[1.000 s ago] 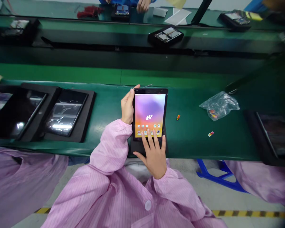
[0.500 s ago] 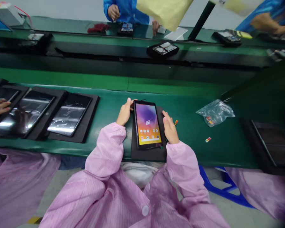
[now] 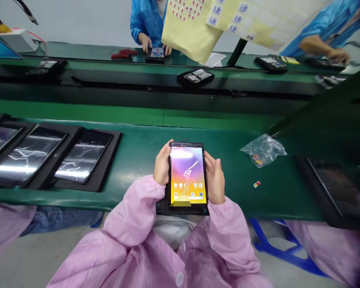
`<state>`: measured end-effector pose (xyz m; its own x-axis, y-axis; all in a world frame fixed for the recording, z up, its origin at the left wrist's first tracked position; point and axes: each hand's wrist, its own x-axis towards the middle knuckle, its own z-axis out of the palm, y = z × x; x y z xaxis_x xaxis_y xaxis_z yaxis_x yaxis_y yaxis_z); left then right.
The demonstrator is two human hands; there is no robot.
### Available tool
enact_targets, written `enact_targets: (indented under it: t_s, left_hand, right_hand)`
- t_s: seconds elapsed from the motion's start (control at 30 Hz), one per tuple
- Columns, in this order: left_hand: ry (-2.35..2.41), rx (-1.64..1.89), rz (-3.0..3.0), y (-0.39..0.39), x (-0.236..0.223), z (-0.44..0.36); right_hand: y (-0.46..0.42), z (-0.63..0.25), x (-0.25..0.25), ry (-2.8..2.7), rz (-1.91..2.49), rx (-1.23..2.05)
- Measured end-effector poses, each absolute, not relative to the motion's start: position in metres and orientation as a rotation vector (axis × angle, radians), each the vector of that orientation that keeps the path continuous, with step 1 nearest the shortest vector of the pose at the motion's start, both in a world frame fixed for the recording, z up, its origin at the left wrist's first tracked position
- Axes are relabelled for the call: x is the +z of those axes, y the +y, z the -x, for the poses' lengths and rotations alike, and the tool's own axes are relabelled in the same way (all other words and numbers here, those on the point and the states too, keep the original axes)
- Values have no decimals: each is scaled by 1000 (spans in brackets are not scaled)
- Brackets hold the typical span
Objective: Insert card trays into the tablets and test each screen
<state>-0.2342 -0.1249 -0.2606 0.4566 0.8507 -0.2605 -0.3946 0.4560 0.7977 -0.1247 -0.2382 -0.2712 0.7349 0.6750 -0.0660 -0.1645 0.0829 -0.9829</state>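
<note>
I hold a black tablet (image 3: 187, 176) with a lit purple and orange home screen, upright between both hands at the near edge of the green bench (image 3: 138, 148). My left hand (image 3: 162, 164) grips its left edge, fingers curled round it. My right hand (image 3: 215, 180) grips its right edge the same way. Under the tablet lies a black foam tray (image 3: 165, 208), mostly hidden by it.
Black trays with dark tablets (image 3: 81, 158) lie in a row at my left. A crumpled plastic bag (image 3: 262, 149) and a small card (image 3: 257, 184) are at my right, with another tray (image 3: 333, 192) beyond. People in blue (image 3: 147, 24) work across a conveyor. Yellow sheets (image 3: 228, 20) hang above.
My right hand left the screen and took the tablet's right edge. Both hands have drawn the tablet nearer to me. My view has tilted up.
</note>
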Motion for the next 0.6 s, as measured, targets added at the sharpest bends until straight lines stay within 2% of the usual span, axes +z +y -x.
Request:
enact_targets:
  t_s: [0.1, 0.3, 0.4, 0.5, 0.53, 0.6]
  left_hand:
    - [948, 900, -916, -128, -269, 233]
    - [1024, 941, -1979, -115, -259, 278]
    - [1031, 651, -2194, -148, -265, 332]
    - [774, 206, -2217, -193, -288, 358]
    - [785, 148, -2201, -201, -295, 356]
    - [843, 251, -2182, -200, -303, 342]
  right_hand:
    - [-241, 121, -276, -432, 1457, 546]
    - [-291, 125, -297, -559, 1778, 519]
    - [-343, 147, -317, -888, 2028, 544]
    - [-369, 155, -342, -1315, 2109, 179]
    - [-368, 153, -347, -1426, 2110, 58]
    - [-347, 139, -347, -1610, 2114, -125]
